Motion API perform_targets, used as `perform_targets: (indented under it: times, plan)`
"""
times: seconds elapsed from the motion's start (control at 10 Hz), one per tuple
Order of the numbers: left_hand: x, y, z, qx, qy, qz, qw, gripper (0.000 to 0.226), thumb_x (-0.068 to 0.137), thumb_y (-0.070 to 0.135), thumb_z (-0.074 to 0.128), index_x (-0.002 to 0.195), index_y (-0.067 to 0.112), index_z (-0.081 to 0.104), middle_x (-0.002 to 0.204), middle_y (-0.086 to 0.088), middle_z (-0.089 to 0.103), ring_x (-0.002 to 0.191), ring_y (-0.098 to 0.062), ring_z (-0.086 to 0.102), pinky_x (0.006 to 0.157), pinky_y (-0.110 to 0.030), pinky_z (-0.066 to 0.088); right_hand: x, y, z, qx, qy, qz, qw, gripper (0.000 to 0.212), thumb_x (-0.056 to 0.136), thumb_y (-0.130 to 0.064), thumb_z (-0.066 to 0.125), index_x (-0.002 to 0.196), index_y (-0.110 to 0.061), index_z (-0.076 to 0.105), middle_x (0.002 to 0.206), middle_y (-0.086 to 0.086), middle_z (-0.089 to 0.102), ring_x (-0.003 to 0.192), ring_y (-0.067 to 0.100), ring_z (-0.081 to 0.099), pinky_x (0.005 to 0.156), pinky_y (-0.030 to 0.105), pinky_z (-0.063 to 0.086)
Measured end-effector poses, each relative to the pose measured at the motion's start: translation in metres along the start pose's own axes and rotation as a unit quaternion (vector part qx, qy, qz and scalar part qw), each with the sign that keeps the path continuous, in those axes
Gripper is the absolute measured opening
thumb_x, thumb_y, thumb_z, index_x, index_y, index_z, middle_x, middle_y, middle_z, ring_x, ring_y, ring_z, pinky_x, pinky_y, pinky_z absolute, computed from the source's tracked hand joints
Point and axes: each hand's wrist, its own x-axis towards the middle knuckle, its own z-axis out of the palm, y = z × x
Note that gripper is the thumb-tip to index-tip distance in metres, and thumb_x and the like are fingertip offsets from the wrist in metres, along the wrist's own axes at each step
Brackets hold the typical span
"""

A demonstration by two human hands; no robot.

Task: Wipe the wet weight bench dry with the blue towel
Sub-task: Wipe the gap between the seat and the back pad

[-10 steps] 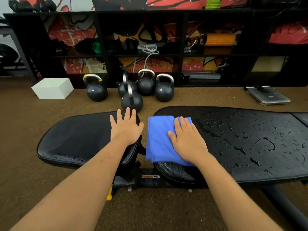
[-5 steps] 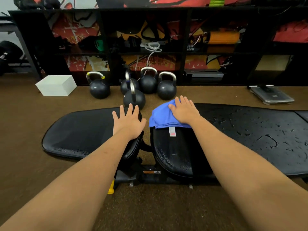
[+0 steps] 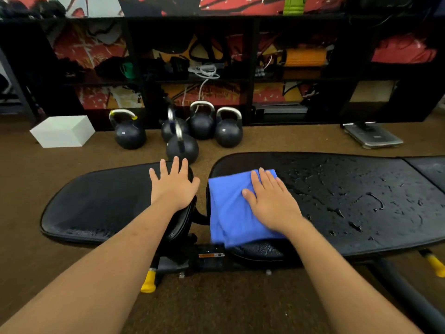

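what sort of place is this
Most likely a gym: black round kettlebells with steel handles stand beyond a black padded weight bench, and an orange foam roller lies on black shelving.

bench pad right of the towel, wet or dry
Wet: beads and streaks of water cover the bench pad right of the towel, which the right hand presses flat at the pad's left end.

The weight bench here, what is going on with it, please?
A person is wiping a wet weight bench dry. The right hand presses the blue towel flat on the long pad, at its end nearest the seat pad. Water drops cover the long pad beyond the towel. The left hand rests flat on the seat pad, holding nothing.
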Motion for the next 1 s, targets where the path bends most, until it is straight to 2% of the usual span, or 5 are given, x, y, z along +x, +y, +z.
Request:
perform_targets:
  times: [0.1,0.3,0.6,0.8,1.0]
  plan:
    - [-0.001,0.000,-0.001,-0.003,-0.001,0.002,1.000,0.072,0.099,0.059,0.020,0.159,0.026,0.000,0.167,0.001,-0.005,0.152,-0.034,-0.010,0.120,-0.059,-0.001,0.075,0.019,-0.002,0.001,-0.013,0.018,1.000,0.072,0.101,-0.055,0.013,0.157,-0.010,0.008,0.164,0.012,0.005,0.151,0.023,0.003,0.122,0.038,0.002]
    - [-0.002,0.000,-0.002,-0.010,-0.004,0.004,1.000,0.072,0.099,0.059,0.021,0.159,0.026,0.000,0.167,0.000,-0.005,0.152,-0.034,-0.010,0.120,-0.060,-0.001,0.068,0.018,-0.007,0.015,-0.033,0.017,0.999,0.068,0.103,-0.049,0.016,0.156,-0.008,0.006,0.164,0.012,0.004,0.151,0.023,0.003,0.123,0.039,0.003]
    - [0.000,-0.001,0.001,-0.002,0.007,-0.001,1.000,0.072,0.098,0.060,0.020,0.159,0.026,0.000,0.167,0.000,-0.005,0.152,-0.033,-0.011,0.120,-0.059,0.000,-0.054,0.009,-0.011,0.004,-0.027,-0.015,1.000,0.102,0.073,-0.074,-0.026,0.156,-0.019,-0.004,0.164,-0.002,-0.008,0.151,0.012,-0.009,0.121,0.030,-0.006]
    - [0.000,0.000,0.000,-0.003,-0.003,0.001,1.000,0.072,0.098,0.060,0.020,0.159,0.026,0.000,0.167,0.000,-0.006,0.152,-0.033,-0.011,0.120,-0.059,-0.001,0.081,0.033,-0.006,-0.003,-0.016,0.007,1.000,0.068,0.103,-0.050,0.016,0.157,-0.011,0.007,0.164,0.010,0.004,0.152,0.022,0.002,0.122,0.039,0.001]
    - [0.002,0.000,0.000,-0.002,-0.004,0.003,1.000,0.073,0.098,0.061,0.019,0.159,0.026,0.000,0.167,0.000,-0.006,0.152,-0.033,-0.011,0.120,-0.059,-0.001,0.068,0.026,-0.010,0.020,-0.030,0.032,0.999,0.070,0.102,-0.049,0.009,0.156,-0.005,0.007,0.164,0.014,0.006,0.151,0.024,0.004,0.122,0.038,0.002]
